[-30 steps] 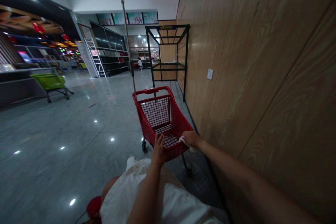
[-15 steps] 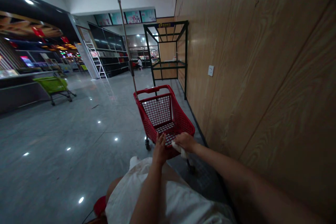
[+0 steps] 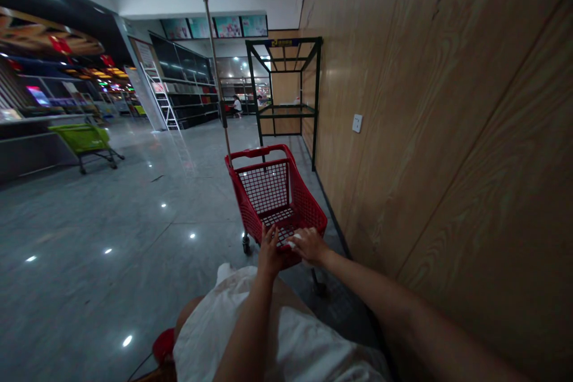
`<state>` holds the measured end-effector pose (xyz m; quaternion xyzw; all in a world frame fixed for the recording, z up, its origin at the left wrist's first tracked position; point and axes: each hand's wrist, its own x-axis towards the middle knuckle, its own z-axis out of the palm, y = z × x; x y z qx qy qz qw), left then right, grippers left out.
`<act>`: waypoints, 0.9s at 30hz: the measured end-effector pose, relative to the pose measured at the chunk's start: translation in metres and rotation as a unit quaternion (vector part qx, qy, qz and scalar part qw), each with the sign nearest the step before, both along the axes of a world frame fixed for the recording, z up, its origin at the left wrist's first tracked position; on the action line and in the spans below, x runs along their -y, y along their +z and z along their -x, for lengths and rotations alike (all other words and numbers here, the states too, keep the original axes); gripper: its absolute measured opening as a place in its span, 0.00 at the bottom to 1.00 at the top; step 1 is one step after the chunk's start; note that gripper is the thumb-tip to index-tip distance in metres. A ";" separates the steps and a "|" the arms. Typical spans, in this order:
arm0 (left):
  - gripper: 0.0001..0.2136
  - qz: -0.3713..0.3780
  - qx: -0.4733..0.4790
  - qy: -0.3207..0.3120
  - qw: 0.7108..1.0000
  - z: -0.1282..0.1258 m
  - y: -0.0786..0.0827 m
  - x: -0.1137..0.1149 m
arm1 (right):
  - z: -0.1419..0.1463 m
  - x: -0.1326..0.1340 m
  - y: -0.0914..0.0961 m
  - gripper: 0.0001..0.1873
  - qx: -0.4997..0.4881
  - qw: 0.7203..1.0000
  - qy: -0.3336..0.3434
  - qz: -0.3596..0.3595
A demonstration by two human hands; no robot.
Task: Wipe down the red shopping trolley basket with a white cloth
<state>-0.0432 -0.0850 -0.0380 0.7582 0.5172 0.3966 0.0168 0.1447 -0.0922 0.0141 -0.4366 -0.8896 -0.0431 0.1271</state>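
The right hand (image 3: 308, 246), fingers closed round a white cloth (image 3: 293, 241), has slid along the red cart (image 3: 308, 208) toward the left hand's (image 3: 270, 255) slightly spread fingers, apparently wiping.

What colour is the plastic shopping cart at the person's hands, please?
The plastic shopping cart is red, showing best in the head view.
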 end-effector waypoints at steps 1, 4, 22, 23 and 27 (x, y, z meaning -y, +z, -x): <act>0.34 0.002 -0.003 -0.001 1.000 0.002 0.000 0.000 | 0.013 0.003 -0.001 0.18 -0.003 1.000 0.011 -0.002; 0.40 0.016 -0.020 -0.005 1.000 0.006 0.003 0.001 | 0.042 0.008 -0.004 0.17 -0.012 1.000 0.008 -0.006; 0.36 0.041 -0.031 -0.030 0.998 -0.004 0.005 0.006 | -0.069 -0.027 -0.004 0.16 -0.010 1.000 -0.015 -0.014; 0.36 0.040 -0.031 -0.027 0.998 -0.004 0.004 0.006 | -0.067 -0.026 -0.006 0.16 -0.014 1.000 -0.016 -0.019; 0.37 0.029 -0.035 -0.021 0.999 -0.003 0.002 0.007 | -0.061 -0.021 -0.011 0.16 -0.039 0.998 -0.019 -0.037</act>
